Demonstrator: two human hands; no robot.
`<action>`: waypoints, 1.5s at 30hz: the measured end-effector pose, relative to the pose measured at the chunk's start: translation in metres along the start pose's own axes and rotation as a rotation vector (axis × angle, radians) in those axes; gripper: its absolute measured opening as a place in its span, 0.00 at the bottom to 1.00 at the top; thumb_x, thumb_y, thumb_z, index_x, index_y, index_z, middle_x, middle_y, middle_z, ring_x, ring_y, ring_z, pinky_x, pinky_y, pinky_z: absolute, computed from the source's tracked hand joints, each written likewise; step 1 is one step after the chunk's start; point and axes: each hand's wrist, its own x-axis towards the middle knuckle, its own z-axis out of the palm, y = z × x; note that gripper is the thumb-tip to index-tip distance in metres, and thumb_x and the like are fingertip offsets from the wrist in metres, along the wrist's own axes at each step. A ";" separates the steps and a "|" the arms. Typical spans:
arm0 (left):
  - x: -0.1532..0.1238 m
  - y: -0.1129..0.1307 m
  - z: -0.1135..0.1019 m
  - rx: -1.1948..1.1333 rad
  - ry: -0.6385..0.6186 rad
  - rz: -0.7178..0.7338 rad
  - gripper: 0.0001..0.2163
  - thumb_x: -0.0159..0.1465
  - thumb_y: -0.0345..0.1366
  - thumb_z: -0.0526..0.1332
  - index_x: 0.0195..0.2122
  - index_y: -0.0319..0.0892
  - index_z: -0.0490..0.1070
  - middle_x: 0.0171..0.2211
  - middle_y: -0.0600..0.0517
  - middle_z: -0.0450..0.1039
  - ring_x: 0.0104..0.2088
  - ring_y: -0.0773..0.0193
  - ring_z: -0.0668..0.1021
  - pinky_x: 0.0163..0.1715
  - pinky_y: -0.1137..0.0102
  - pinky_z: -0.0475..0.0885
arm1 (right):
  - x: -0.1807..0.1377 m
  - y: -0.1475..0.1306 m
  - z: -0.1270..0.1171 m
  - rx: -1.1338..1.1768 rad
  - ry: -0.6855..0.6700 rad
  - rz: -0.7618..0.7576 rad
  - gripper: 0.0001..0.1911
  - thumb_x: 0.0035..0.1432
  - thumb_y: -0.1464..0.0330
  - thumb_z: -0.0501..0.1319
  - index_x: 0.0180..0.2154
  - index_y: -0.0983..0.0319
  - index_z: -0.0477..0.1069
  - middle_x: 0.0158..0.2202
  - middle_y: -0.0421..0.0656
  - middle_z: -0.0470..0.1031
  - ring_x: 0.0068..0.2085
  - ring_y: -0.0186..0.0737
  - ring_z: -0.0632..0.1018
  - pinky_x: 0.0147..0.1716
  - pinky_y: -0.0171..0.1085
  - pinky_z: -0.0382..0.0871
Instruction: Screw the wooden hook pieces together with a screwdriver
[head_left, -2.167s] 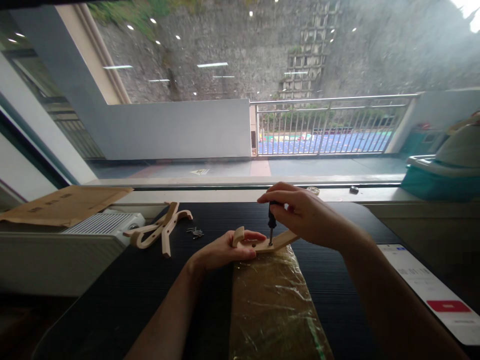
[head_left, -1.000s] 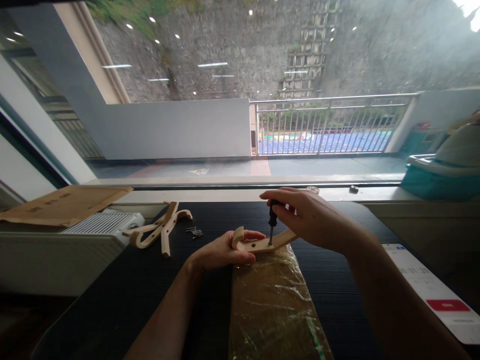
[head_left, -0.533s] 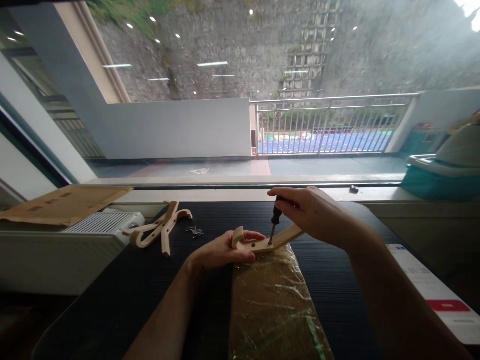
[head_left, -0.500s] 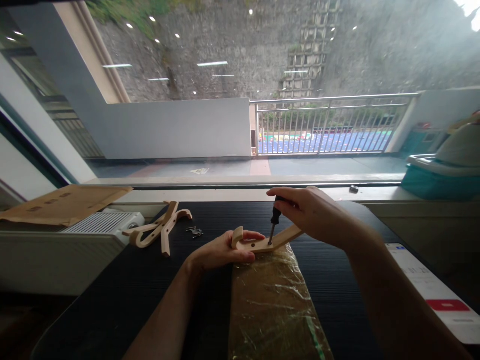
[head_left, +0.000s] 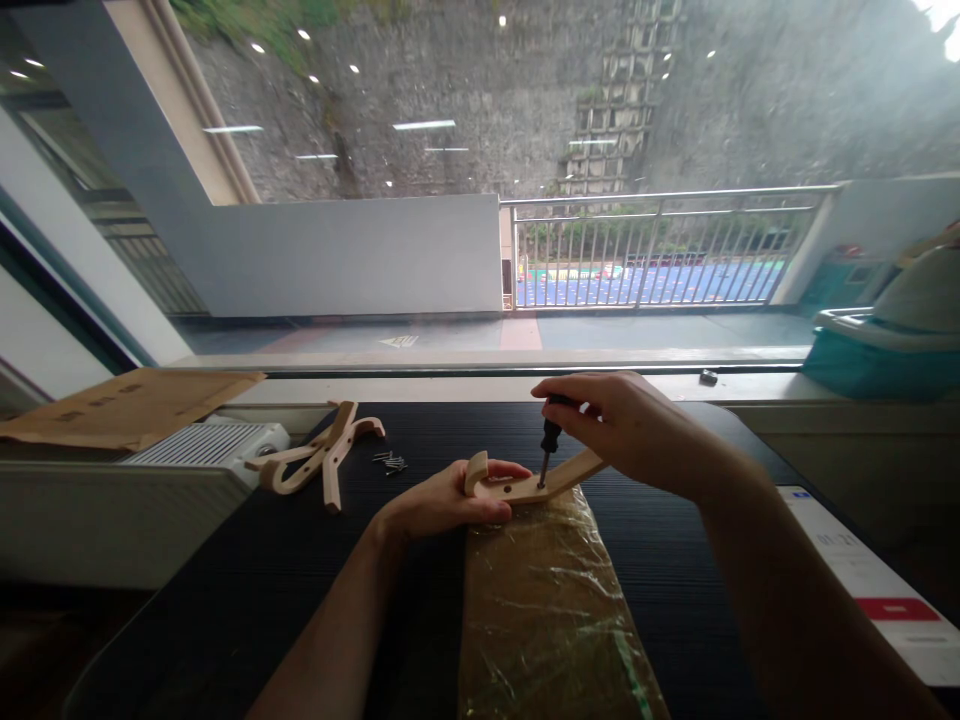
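My left hand (head_left: pixel 457 497) is closed around the curled end of a pale wooden hook (head_left: pixel 529 490), pressing it against the far end of a tape-wrapped cardboard box (head_left: pixel 540 610). In my right hand (head_left: pixel 622 430) is a screwdriver (head_left: pixel 551 435) with a black handle, gripped from above. It leans slightly, its tip down at a hole in the hook's flat middle part. Another hole in the hook shows nearer my left hand. The hook's straight arm slants up to the right, its end hidden behind my right hand.
More wooden hooks (head_left: pixel 334 455) lie crossed at the table's far left, beside a small pile of screws (head_left: pixel 390 461). A brown paper envelope (head_left: pixel 127 405) rests on the white radiator (head_left: pixel 214 445). A lit screen (head_left: pixel 862 580) lies at the right. A small metal piece (head_left: pixel 708 377) sits on the sill.
My right hand and the screwdriver handle have shifted very slightly, the tip staying at the same hole. My left hand keeps its hold on the hook.
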 end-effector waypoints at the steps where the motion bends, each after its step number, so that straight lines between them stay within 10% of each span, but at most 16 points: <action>1: 0.000 0.000 0.000 -0.002 -0.002 -0.001 0.25 0.56 0.40 0.64 0.54 0.41 0.66 0.50 0.46 0.71 0.48 0.58 0.73 0.49 0.66 0.65 | 0.000 0.000 0.001 -0.018 0.019 0.007 0.15 0.60 0.65 0.54 0.45 0.60 0.74 0.29 0.39 0.77 0.24 0.29 0.67 0.25 0.31 0.58; 22: 0.000 -0.001 0.000 -0.031 -0.010 -0.014 0.25 0.54 0.40 0.65 0.54 0.42 0.66 0.50 0.47 0.71 0.49 0.57 0.73 0.50 0.64 0.65 | 0.000 0.004 0.007 -0.064 0.046 0.080 0.16 0.58 0.64 0.55 0.46 0.59 0.73 0.27 0.40 0.75 0.25 0.32 0.69 0.25 0.32 0.58; 27: -0.005 0.005 -0.003 -0.015 0.151 0.086 0.29 0.52 0.41 0.66 0.56 0.43 0.62 0.52 0.45 0.68 0.53 0.55 0.70 0.52 0.61 0.65 | -0.003 -0.006 0.004 0.013 -0.009 0.027 0.20 0.59 0.67 0.53 0.53 0.57 0.68 0.31 0.40 0.76 0.25 0.30 0.68 0.26 0.32 0.58; 35: -0.004 0.021 0.013 0.424 0.443 0.201 0.13 0.58 0.41 0.61 0.42 0.43 0.71 0.38 0.51 0.73 0.38 0.63 0.74 0.39 0.69 0.70 | -0.001 -0.003 0.003 -0.027 0.010 0.004 0.13 0.59 0.67 0.55 0.45 0.59 0.73 0.28 0.38 0.75 0.24 0.29 0.67 0.26 0.31 0.57; 45: -0.022 0.042 0.064 1.098 0.702 0.469 0.11 0.60 0.25 0.53 0.39 0.43 0.71 0.37 0.51 0.76 0.43 0.60 0.74 0.56 0.54 0.59 | 0.005 0.003 0.009 -0.012 0.042 0.022 0.12 0.61 0.66 0.53 0.41 0.60 0.73 0.28 0.40 0.74 0.26 0.31 0.69 0.27 0.33 0.57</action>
